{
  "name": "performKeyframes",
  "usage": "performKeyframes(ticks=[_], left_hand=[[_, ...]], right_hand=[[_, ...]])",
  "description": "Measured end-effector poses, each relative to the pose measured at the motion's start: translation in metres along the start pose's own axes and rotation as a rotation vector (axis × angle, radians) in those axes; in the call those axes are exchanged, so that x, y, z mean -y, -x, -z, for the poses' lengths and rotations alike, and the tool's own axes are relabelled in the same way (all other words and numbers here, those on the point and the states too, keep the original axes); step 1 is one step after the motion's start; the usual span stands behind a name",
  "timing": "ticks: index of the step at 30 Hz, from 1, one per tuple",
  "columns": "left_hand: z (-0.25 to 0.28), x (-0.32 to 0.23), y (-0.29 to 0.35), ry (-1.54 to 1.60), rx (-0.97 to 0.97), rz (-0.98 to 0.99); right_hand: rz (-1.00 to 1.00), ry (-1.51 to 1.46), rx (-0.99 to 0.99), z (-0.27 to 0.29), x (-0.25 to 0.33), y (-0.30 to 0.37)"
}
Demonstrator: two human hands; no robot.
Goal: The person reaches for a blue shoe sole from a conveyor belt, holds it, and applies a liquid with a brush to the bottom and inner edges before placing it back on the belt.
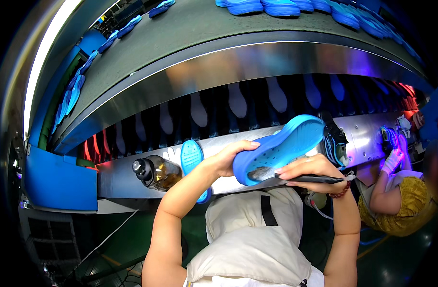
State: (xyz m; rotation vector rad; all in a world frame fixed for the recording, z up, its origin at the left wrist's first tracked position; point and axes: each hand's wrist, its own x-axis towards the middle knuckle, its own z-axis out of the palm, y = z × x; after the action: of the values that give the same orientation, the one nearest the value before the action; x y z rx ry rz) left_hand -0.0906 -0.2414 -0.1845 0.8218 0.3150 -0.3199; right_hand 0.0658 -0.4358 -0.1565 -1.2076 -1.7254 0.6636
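Note:
A bright blue shoe sole (295,138) is tilted above the front of the metal bench, its hollow inner face turned up. My left hand (231,157) grips it by the left end, thumb over the rim. In my right hand (317,168) is a black-handled brush (319,179), its pale bristles resting inside the sole's lower left end. Another blue sole (192,154) lies on the bench to the left, partly hidden by my left forearm. Just right of the held sole stands a black shoe (334,143) with coloured lines.
A brown bottle (162,173) with a black cap stands at the bench's left. Beyond the bench, a steel-edged conveyor (180,48) carries several blue soles (281,7). Shoe-shaped forms hang beneath it. A gloved co-worker (396,191) in a yellow head covering works at right.

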Motion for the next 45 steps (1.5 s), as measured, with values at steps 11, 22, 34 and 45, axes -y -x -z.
performKeyframes(ticks=[11, 22, 34, 45], left_hand=[[0.018, 0.004, 0.017, -0.059, -0.119, 0.015], [0.050, 0.007, 0.044, -0.025, -0.272, -0.294], [0.038, 0.067, -0.061, 0.540, -0.046, -0.396], [0.043, 0.049, -0.040, 0.518, -0.074, -0.639]], right_hand=[[-0.080, -0.037, 0.061, 0.000, -0.007, 0.011], [-0.107, -0.049, -0.018, -0.007, 0.005, 0.018], [-0.449, -0.270, -0.548, -0.039, -0.066, -0.006], [-0.019, 0.092, -0.159, -0.052, -0.014, -0.001]])
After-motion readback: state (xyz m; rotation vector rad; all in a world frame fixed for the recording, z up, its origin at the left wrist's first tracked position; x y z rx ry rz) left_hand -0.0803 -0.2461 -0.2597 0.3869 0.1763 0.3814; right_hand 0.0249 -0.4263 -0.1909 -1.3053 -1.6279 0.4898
